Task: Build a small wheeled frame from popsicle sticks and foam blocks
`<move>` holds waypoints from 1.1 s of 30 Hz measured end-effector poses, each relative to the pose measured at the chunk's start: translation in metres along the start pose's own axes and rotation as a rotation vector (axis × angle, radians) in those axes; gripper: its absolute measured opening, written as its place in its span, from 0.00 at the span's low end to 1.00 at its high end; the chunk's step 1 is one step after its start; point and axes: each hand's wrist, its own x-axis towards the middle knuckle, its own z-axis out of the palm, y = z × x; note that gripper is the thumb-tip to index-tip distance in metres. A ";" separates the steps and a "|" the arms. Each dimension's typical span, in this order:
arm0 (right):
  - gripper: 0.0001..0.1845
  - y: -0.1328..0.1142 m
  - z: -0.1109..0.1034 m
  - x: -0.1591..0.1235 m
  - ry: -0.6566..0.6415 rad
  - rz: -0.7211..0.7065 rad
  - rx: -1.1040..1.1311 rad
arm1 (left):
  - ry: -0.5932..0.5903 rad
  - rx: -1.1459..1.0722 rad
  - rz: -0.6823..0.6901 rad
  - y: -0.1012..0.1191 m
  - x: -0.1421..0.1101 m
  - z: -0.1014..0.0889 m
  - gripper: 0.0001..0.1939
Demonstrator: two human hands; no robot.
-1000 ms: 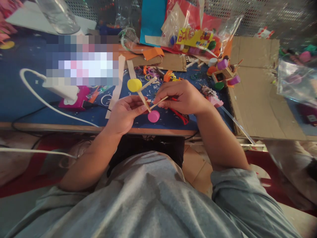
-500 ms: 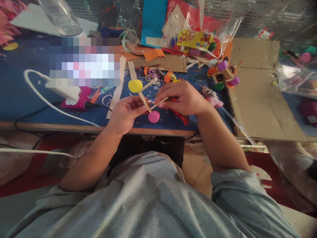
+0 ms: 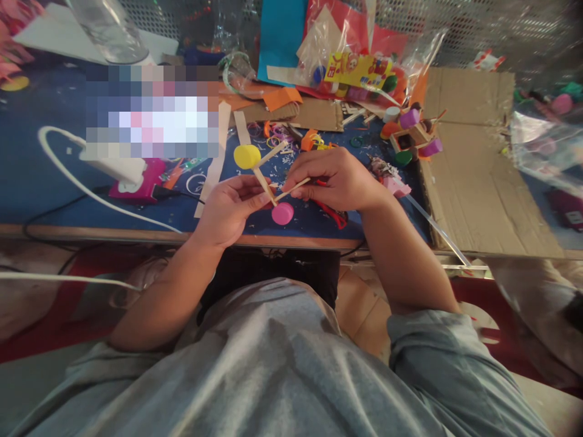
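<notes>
My left hand (image 3: pixel 230 207) is closed on a small frame of wooden sticks (image 3: pixel 265 182), held above the blue table (image 3: pixel 40 176) near its front edge. A yellow bottle cap (image 3: pixel 246 156) sits at the frame's upper end and a pink bottle cap (image 3: pixel 283 213) at its lower end. My right hand (image 3: pixel 337 179) is closed in a pinch on a thin wooden stick (image 3: pixel 294 189) that meets the frame between the two caps. A red tool (image 3: pixel 332 212) lies on the table under my right hand.
A white cable (image 3: pixel 68 176) and a pink device (image 3: pixel 139 185) lie at the left. Cardboard sheets (image 3: pixel 473 182) cover the right side. Coloured paper, plastic bags, rubber bands and a small stick-and-cap model (image 3: pixel 412 136) crowd the back. A clear bottle (image 3: pixel 107 27) stands at the far left.
</notes>
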 end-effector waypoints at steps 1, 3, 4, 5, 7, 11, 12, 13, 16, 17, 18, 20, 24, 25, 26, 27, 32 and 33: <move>0.06 0.000 0.000 0.000 -0.001 0.000 -0.002 | 0.001 -0.002 0.001 0.000 0.000 0.000 0.26; 0.07 -0.001 0.000 0.001 -0.004 -0.001 -0.005 | 0.001 0.002 0.000 0.000 0.000 0.000 0.26; 0.07 -0.001 0.000 0.001 -0.004 -0.002 -0.006 | 0.000 0.006 -0.001 0.000 0.000 -0.001 0.26; 0.07 -0.001 0.000 0.001 -0.004 -0.004 -0.007 | -0.002 0.009 -0.004 -0.001 0.000 -0.001 0.27; 0.07 -0.001 0.000 0.001 -0.004 -0.006 -0.006 | -0.005 0.014 -0.007 -0.001 0.000 -0.002 0.28; 0.07 -0.001 -0.001 0.000 -0.011 0.008 -0.008 | -0.006 0.018 -0.002 -0.001 0.000 -0.003 0.27; 0.07 -0.001 -0.001 0.000 -0.012 0.011 -0.007 | -0.008 0.016 -0.002 -0.001 0.000 -0.002 0.27; 0.07 -0.001 -0.001 0.000 -0.013 0.014 -0.007 | -0.010 0.014 -0.001 0.000 0.000 -0.002 0.26; 0.07 -0.002 -0.001 0.000 -0.016 0.014 -0.003 | -0.010 0.006 0.002 0.000 0.000 -0.001 0.26; 0.06 -0.002 -0.001 0.000 -0.017 0.014 -0.002 | -0.008 0.004 0.003 0.000 0.000 -0.001 0.25; 0.06 -0.001 -0.001 0.000 -0.018 0.010 0.000 | -0.005 0.002 0.003 0.000 0.000 -0.001 0.25; 0.06 -0.001 0.000 0.000 -0.014 0.004 0.006 | -0.003 0.002 0.002 0.000 0.000 -0.001 0.25; 0.06 0.000 0.000 0.000 0.004 0.005 0.011 | -0.004 0.007 0.004 -0.001 0.000 -0.002 0.26; 0.06 0.000 0.000 0.000 0.005 0.007 0.007 | -0.005 0.008 0.003 -0.001 0.001 -0.002 0.26; 0.06 -0.001 0.000 0.000 0.004 0.008 0.003 | -0.006 0.007 0.003 -0.001 0.001 -0.002 0.26; 0.06 -0.001 0.000 0.000 0.002 0.007 -0.001 | -0.007 0.005 0.003 -0.001 0.001 -0.002 0.26; 0.06 -0.002 0.000 0.000 -0.002 0.008 -0.010 | -0.014 -0.011 0.010 -0.001 0.001 -0.001 0.26; 0.06 -0.002 0.000 0.000 0.000 0.007 -0.008 | -0.014 -0.012 0.010 -0.001 0.001 -0.001 0.26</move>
